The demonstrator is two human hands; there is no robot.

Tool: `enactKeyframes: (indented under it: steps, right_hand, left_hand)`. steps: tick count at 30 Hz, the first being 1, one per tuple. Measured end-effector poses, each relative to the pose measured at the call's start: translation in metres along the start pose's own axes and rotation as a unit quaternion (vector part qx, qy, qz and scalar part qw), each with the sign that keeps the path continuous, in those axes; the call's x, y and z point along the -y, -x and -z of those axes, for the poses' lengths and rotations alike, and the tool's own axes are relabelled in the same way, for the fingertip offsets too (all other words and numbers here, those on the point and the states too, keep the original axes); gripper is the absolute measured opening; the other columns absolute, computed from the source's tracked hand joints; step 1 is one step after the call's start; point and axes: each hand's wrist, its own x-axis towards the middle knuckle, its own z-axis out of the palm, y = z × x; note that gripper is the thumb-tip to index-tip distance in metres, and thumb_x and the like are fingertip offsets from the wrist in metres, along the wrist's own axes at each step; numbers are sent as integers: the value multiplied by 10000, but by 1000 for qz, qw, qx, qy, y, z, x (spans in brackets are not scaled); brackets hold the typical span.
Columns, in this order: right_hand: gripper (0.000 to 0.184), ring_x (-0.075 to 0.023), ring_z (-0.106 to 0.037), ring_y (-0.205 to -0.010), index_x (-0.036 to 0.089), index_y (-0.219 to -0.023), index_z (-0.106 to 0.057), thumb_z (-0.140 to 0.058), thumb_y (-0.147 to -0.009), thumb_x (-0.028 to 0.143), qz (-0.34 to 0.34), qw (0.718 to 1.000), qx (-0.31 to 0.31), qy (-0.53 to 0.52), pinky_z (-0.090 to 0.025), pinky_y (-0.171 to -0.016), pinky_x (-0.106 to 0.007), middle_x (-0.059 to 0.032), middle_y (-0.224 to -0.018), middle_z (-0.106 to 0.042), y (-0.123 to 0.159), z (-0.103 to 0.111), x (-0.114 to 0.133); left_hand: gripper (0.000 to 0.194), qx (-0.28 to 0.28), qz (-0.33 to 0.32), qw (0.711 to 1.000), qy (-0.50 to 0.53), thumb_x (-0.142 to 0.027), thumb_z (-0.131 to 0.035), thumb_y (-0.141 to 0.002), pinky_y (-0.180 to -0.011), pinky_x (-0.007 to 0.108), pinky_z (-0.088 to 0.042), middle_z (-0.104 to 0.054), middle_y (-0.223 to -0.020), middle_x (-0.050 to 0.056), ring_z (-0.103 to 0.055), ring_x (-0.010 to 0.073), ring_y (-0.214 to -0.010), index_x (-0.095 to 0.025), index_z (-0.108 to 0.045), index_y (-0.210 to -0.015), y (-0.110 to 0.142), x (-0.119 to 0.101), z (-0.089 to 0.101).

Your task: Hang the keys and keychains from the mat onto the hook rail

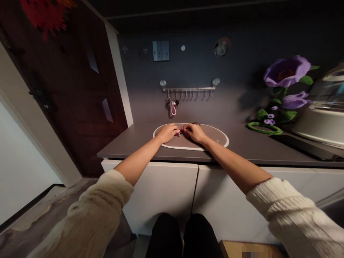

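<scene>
Both hands meet over an oval mat (188, 146) with a pale rim on the dark countertop. Between them is a small red object (181, 130) with shiny metal bits, possibly a key ring; its kind is too small to tell. My left hand (167, 133) pinches its left side, fingers closed. My right hand (195, 132) grips its other side with thumb and fingertips. Just behind the right hand, a small dark item (196, 124) lies at the mat's far edge, partly hidden.
A clear hook rail (189, 89) on the wall carries keys with a pink loop (173, 108). Purple fabric flowers (287, 71) and a large cream appliance (319, 122) stand at the right. White cabinet doors (161, 193) are below; a dark red door (67, 89) is at left.
</scene>
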Motion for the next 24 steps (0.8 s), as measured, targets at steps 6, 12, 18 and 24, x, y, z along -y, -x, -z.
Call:
enactKeyframes:
  steps: [6,12,18,24]
  right_hand:
    - [124,-98,-517,-588,152,-758,-627,-505,-771,165,10,999,-1,50,-370,-608,-186,-24,-664,-636,-4,-6,-6]
    - [104,-113,-540,-623,150,-766,-639,-537,-754,170,13,999,-5,52,-373,-629,-197,-46,-711,-657,-7,-8,-10]
    - [121,-117,-544,-618,149,-763,-638,-518,-762,164,13,998,5,64,-370,-628,-203,-44,-686,-653,-8,-8,-9]
    - [102,-128,-554,-655,164,-763,-639,-538,-753,173,16,997,-7,76,-374,-653,-213,-51,-739,-662,-9,-7,-9]
  left_hand:
    - [229,23,-3,999,-23,-366,-512,-782,-720,256,-402,-588,-833,35,-534,145,-772,-181,-642,-816,3,-5,1]
    - [171,27,-24,999,-31,-288,-513,-776,-760,273,-400,-588,-845,39,-532,155,-810,-182,-643,-807,3,-4,0]
    - [187,25,-29,998,-52,-256,-462,-803,-769,274,-400,-589,-861,47,-532,157,-833,-173,-630,-808,3,-4,0]
    - [207,18,-13,998,-63,-250,-426,-830,-804,279,-395,-585,-910,60,-530,165,-880,-170,-615,-854,3,-7,1]
